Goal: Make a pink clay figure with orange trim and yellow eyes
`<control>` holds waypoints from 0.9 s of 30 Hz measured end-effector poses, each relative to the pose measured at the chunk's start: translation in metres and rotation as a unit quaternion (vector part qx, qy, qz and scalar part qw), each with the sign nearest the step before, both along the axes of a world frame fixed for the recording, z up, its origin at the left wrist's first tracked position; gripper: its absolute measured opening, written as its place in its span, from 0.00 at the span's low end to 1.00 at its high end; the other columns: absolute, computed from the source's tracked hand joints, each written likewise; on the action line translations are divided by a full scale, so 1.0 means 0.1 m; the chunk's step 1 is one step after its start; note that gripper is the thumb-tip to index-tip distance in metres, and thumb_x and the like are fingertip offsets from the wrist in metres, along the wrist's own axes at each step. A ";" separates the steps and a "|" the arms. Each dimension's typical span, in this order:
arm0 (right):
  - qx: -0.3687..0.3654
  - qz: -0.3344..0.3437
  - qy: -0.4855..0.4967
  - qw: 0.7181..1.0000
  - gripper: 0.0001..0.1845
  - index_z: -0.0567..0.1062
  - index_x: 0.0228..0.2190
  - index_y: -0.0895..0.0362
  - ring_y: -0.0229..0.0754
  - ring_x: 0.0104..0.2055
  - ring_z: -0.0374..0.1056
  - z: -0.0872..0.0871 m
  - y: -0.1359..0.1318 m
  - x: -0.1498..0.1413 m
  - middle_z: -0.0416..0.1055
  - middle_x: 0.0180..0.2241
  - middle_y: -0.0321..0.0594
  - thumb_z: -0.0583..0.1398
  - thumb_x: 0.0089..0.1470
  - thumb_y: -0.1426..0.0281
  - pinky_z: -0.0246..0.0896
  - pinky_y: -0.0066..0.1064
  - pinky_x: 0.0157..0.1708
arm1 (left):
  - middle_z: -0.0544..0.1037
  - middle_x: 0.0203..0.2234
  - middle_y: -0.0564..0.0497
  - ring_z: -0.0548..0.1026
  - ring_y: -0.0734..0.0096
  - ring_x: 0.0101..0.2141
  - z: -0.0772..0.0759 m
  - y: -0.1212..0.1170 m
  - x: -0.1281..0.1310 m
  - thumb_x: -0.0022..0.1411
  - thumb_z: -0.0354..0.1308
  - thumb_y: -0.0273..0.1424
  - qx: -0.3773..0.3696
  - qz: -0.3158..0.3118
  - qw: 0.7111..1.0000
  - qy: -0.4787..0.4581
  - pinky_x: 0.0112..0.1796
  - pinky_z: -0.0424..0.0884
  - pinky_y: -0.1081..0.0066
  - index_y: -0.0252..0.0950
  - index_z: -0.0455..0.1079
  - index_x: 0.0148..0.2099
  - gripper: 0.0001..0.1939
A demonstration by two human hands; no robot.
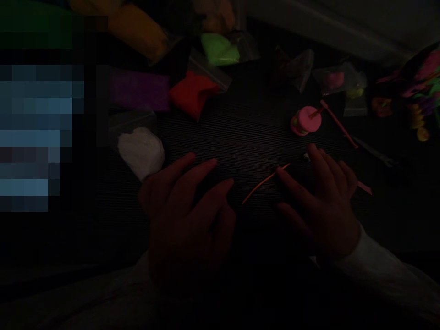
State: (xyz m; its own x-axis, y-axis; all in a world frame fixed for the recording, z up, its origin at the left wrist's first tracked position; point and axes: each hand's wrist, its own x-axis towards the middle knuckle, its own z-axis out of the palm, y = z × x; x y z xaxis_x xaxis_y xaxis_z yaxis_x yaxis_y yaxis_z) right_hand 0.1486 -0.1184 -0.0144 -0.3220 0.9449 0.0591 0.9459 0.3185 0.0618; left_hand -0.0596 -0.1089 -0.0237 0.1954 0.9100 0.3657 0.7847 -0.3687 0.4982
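In the dim head view, a thin orange strand (263,182), looking like rolled clay, lies on the dark table. The index fingertip of my right hand (325,201) rests at its upper end, with the fingers spread. My left hand (192,211) hovers or lies to the left of the strand, fingers apart and holding nothing. Beyond its fingertips sits a bag of white clay (141,150). Behind my right hand stands a pink spool-shaped piece (309,120) with a stick in it. A small whitish bit (306,156) shows by my right fingers.
Bags of purple (140,90), red (194,93), green (220,49) and orange clay (139,32) line the back left. A pink stick (340,124) and a dark, slender tool (373,151) lie at right. Colourful pieces (426,78) crowd the far right. The left edge is pixelated.
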 end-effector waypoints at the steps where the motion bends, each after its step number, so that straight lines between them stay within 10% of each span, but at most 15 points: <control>1: 0.001 0.004 0.001 1.000 0.28 0.58 0.51 0.46 0.56 0.58 0.40 0.01 -0.01 0.00 0.30 0.60 0.41 0.52 0.48 0.54 0.37 0.52 0.51 | 0.70 0.44 0.48 0.62 0.53 0.49 0.00 0.00 0.00 0.47 0.55 0.25 0.002 0.002 1.000 0.001 0.48 0.57 0.51 0.40 0.68 0.40 0.15; 27: -0.011 0.008 0.011 1.000 0.28 0.59 0.51 0.47 0.56 0.58 0.40 -0.02 -0.03 -0.11 0.39 0.59 0.50 0.50 0.48 0.53 0.35 0.53 0.51 | 0.70 0.44 0.50 0.62 0.55 0.49 0.01 0.00 0.00 0.47 0.54 0.25 -0.005 0.005 1.000 0.001 0.48 0.56 0.51 0.41 0.68 0.40 0.15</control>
